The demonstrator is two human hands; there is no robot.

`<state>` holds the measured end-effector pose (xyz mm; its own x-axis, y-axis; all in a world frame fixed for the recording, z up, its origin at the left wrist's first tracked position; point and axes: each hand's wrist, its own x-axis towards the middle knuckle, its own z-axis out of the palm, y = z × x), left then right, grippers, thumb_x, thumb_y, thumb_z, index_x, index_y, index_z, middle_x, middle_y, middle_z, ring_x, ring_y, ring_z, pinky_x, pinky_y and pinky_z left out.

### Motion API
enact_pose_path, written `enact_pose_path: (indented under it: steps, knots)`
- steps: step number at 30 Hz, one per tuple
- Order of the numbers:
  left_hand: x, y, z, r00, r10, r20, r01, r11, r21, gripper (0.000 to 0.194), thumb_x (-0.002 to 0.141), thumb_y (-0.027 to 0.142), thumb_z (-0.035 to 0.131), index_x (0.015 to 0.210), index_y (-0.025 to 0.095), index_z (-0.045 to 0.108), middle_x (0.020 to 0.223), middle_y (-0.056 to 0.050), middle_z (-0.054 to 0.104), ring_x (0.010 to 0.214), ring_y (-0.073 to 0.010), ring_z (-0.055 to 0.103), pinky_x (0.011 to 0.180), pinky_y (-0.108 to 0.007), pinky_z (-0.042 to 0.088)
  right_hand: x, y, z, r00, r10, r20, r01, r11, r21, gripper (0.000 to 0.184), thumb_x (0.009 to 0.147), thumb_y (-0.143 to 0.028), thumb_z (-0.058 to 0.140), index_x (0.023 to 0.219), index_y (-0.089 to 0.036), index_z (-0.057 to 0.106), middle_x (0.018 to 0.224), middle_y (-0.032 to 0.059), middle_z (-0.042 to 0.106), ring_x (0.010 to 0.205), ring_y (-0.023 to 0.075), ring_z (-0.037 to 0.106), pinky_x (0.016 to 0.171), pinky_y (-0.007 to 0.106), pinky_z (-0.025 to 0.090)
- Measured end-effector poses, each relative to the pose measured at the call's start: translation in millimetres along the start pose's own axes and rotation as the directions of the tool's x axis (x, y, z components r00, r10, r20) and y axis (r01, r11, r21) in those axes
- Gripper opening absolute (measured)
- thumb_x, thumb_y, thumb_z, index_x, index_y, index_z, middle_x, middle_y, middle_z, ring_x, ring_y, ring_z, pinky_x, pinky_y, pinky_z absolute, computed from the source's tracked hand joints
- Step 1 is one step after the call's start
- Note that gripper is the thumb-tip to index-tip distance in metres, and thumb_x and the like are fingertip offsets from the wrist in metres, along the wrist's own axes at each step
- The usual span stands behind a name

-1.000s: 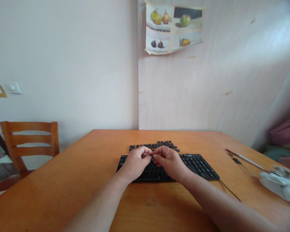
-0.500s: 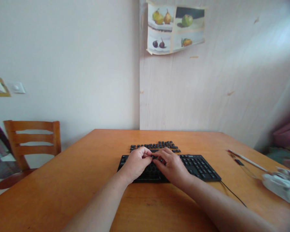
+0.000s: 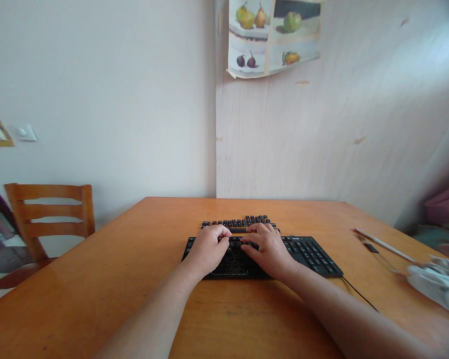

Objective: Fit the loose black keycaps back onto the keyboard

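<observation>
A black keyboard (image 3: pixel 314 257) lies on the wooden table, its left and middle section bare of keycaps and its number pad covered with keys. Over the left part, my left hand (image 3: pixel 209 249) is closed, thumb and forefinger tips almost together; anything between them is too small to make out. My right hand (image 3: pixel 267 249) rests over the middle of the keyboard with thumb and fingers apart, fingertips at the upper rows. No held thing shows in it. Loose black keycaps (image 3: pixel 243 223) are laid in rows just behind the keyboard, partly hidden by my hands.
The wooden table (image 3: pixel 108 279) reaches back to the wall. A cable (image 3: pixel 361 294) runs from the keyboard's right side. Farther right lie a thin pale stick (image 3: pixel 385 245), a small dark piece with a cord (image 3: pixel 371 248) and a crumpled white plastic bag (image 3: pixel 436 286). A wooden chair (image 3: pixel 52 212) stands left.
My hands were together, pinching a small dark piece between them. They have drawn apart, and the right fingers have spread over the keyboard. The view has tipped slightly downward.
</observation>
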<state>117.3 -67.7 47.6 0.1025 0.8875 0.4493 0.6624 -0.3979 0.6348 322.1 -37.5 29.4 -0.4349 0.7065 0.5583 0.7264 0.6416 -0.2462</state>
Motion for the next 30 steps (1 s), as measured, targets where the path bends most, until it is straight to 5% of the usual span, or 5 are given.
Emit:
enact_pose_path:
  steps: [12,30]
  knots:
    - [1,-15,3.6,0.994,0.103,0.024,-0.105,0.955,0.277,0.023,0.079,0.014,0.053,0.080,0.025,0.073,0.088,-0.001,0.071,0.092,-0.0207,0.057,0.084,-0.033,0.043,-3,-9,6,0.999,0.005,0.054,-0.001,0.996,-0.085,0.017,0.084,-0.039,0.066,0.097,-0.037,0.076,0.129,0.0025,0.060,0.123,0.0291,0.043,0.098,0.048,0.032]
    - [-4,-5,0.5,0.993,0.076,0.091,-0.101,0.945,0.311,0.026,0.079,0.016,0.055,0.082,0.028,0.078,0.088,-0.005,0.071,0.093,-0.0243,0.057,0.086,-0.038,0.042,-3,-15,7,0.997,-0.014,0.078,0.023,0.993,-0.112,0.018,0.084,-0.037,0.065,0.097,-0.036,0.077,0.137,0.0023,0.056,0.131,0.0324,0.037,0.101,0.054,0.030]
